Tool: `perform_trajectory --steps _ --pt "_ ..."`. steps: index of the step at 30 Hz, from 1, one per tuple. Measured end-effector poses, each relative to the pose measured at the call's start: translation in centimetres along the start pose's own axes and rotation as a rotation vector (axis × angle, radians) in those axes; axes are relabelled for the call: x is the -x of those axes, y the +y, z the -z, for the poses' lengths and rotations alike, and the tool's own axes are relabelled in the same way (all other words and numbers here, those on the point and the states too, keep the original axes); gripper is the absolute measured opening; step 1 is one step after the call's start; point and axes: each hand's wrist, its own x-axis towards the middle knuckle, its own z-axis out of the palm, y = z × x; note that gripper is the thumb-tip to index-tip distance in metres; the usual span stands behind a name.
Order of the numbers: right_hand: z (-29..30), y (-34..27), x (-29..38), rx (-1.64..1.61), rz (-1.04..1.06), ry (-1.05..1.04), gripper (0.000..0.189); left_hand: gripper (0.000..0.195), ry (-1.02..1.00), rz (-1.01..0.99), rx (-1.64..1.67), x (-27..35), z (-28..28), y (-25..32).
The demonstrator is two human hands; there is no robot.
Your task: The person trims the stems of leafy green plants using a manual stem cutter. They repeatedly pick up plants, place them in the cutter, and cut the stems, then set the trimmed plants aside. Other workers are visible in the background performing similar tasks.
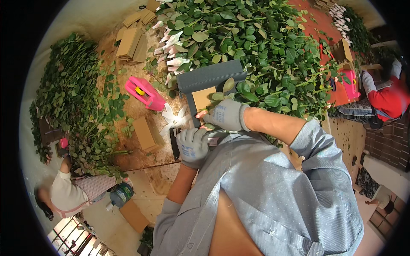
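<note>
My right hand (224,115), in a grey work glove, is closed around leafy rose stems, with pink rose blooms (201,114) beside its fingertips. Under it stands a dark grey corrugated holder (211,75) with a cardboard sheet (203,97) inside. My left hand (193,145), gloved as well, rests at the holder's near left corner by a black bar (175,144); whether its fingers grip anything is unclear. Left of the holder lie white strips (175,118), a pink tape dispenser (145,92) with a yellow core, and a stack of cardboard pieces (148,134).
A large pile of leafy stems (262,38) covers the far side, beside blooms in white sleeves (173,40). More cardboard (131,43) and stems (73,96) lie left. Co-workers stand at the left (69,192) and right (389,99). A water jug (121,194) is below the table edge.
</note>
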Motion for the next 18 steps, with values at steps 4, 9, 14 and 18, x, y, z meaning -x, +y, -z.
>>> perform_trajectory --steps 4,9,14,18 --pt "-0.4 0.4 0.0 -0.039 0.002 0.031 0.025 0.023 0.007 -0.018 -0.001 -0.1 0.0 -0.3" --pt "-0.2 0.3 0.2 -0.057 0.004 0.002 0.027 0.032 -0.022 -0.048 -0.009 -0.3 0.7 0.1" --pt "-2.9 1.3 0.3 -0.095 0.029 0.144 0.030 0.037 -0.118 -0.144 -0.017 -1.9 0.7 2.3" --pt "-1.2 1.3 0.4 -0.091 0.048 0.142 0.025 0.035 -0.141 -0.127 0.004 -1.4 -0.3 1.7"
